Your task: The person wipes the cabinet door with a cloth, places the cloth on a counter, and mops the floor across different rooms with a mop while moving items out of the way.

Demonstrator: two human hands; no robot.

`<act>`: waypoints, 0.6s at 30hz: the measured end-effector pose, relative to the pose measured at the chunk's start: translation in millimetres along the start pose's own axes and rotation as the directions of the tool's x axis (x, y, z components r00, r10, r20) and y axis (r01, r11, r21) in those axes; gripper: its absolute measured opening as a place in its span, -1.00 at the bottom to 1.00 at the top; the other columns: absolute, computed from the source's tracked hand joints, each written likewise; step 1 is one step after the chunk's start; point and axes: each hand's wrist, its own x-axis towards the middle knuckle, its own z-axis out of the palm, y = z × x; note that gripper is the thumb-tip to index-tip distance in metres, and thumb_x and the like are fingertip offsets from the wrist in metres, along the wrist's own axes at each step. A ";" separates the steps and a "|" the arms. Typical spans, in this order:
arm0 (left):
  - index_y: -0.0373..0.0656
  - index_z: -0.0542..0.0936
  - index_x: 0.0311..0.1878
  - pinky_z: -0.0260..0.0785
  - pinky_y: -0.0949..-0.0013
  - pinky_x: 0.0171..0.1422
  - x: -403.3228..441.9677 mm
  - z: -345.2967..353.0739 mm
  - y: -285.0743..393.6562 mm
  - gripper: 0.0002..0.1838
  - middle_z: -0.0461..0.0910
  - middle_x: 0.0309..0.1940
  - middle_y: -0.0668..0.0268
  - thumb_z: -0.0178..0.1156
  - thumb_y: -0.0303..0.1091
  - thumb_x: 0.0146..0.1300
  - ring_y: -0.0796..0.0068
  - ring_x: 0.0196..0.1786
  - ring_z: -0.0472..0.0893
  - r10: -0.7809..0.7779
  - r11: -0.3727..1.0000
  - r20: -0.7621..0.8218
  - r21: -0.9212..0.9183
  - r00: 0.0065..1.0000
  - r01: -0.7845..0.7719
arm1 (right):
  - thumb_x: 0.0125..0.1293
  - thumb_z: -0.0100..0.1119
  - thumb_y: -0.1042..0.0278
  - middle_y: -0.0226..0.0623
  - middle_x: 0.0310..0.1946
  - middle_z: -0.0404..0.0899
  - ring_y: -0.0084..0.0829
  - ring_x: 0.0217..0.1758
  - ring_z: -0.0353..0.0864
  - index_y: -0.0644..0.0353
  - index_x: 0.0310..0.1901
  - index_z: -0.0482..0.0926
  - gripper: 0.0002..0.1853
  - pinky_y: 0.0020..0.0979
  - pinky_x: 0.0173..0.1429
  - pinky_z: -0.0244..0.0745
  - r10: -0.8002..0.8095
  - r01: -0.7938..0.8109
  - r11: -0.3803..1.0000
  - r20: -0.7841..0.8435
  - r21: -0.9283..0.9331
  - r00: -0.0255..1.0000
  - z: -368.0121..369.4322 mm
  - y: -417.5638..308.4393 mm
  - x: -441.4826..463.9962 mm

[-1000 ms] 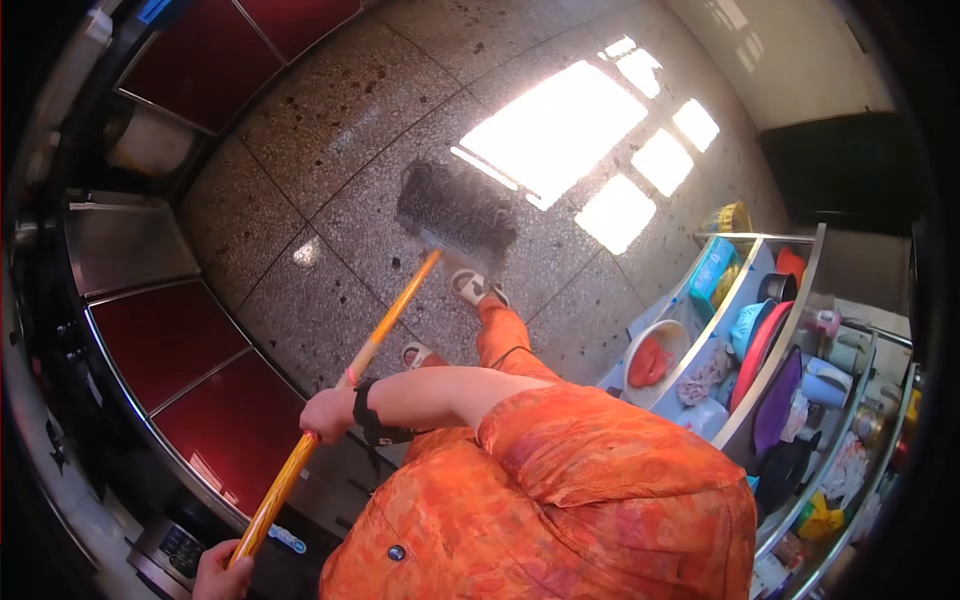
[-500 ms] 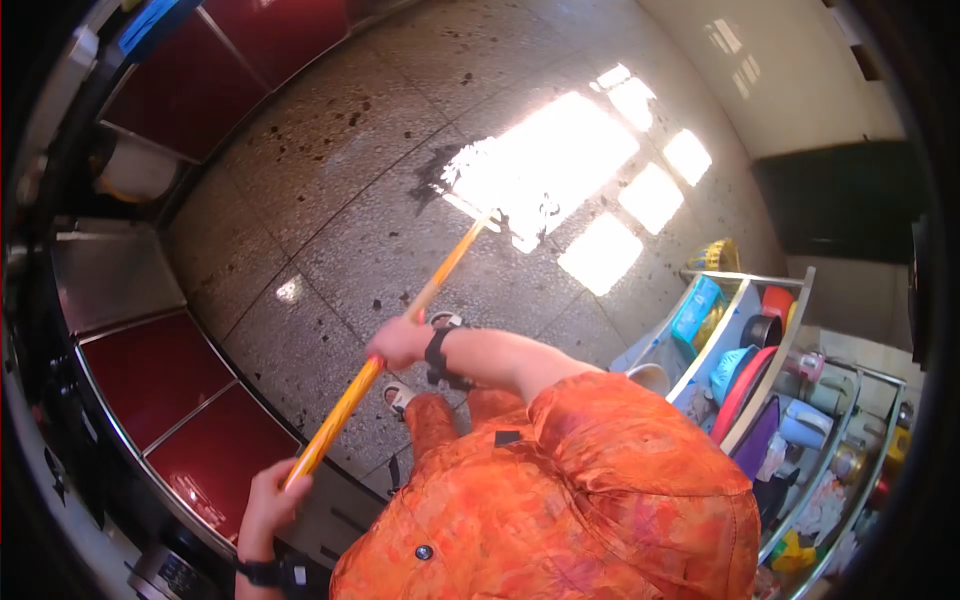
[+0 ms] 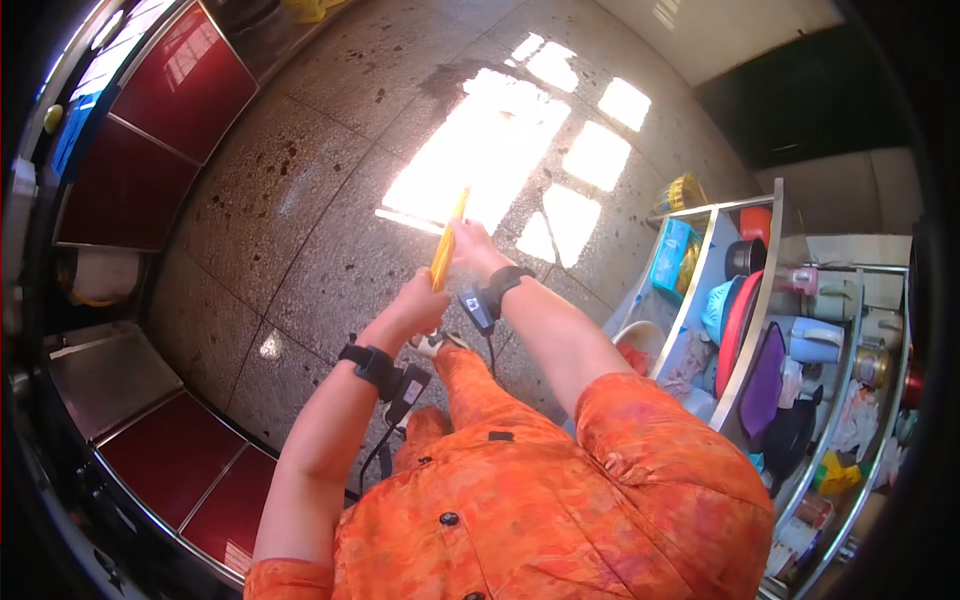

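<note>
Both hands grip the yellow handle of a mop [image 3: 442, 262], which slants away from me over the floor. My left hand [image 3: 420, 303] is closed around its near end. Farther up, my right hand [image 3: 474, 246] wraps the same handle, a short way ahead of the left. Beyond it the handle runs into a bright sunlit patch, where glare washes out the mop head. Each wrist wears a black strap with a small device.
Speckled stone floor [image 3: 310, 215] spreads ahead, with dark specks and sunlit patches. Red cabinets [image 3: 130, 185] line the left side. Close on my right stands a metal rack [image 3: 745, 330] loaded with basins, pans and bags. A yellow basket [image 3: 683, 192] sits at its far end.
Both hands have moved forward, away from my body, pushing the mop farther out. My left hand has come up from the lower left, much closer to the right hand. The view has shifted slightly.
</note>
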 end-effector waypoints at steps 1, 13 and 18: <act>-0.31 0.22 -0.12 0.26 0.42 -0.69 -15.2 0.3 -2.3 -0.67 0.39 -0.62 0.24 -0.05 -0.39 0.04 0.47 -0.67 0.43 0.009 1.000 0.021 0.007 1.000 -0.009 | 0.12 -0.02 0.19 -0.13 -0.39 0.47 -0.34 -0.34 0.54 0.40 -0.22 0.39 -0.63 -0.32 -0.39 0.50 0.000 0.000 1.000 -0.010 0.017 1.000 4.8 6.0 -2.2; -0.17 0.27 0.03 0.35 0.43 -0.24 -356.9 -46.3 -153.9 -0.53 0.45 -0.39 0.19 0.04 -0.38 -0.02 0.44 -0.32 0.51 -0.107 0.944 -0.033 0.309 0.994 0.112 | -0.02 0.03 0.43 -0.20 -0.46 0.40 -0.26 -0.54 0.53 -0.16 0.27 -0.17 -0.18 -0.13 -0.52 0.50 0.321 -0.393 0.911 0.383 0.127 0.866 129.8 158.4 -136.5; -0.21 0.32 0.02 0.19 0.62 -0.57 -482.7 -67.7 -141.3 -0.52 0.37 -0.58 0.43 0.12 -0.47 -0.05 0.72 -0.62 0.37 -0.506 0.857 -0.110 -0.182 0.856 0.483 | 0.08 -0.16 0.51 -0.11 -0.23 0.32 0.02 -0.21 0.48 0.18 -0.11 0.14 -0.70 0.17 -0.15 0.39 0.549 -0.700 0.715 0.623 -0.003 0.558 203.8 183.6 -241.8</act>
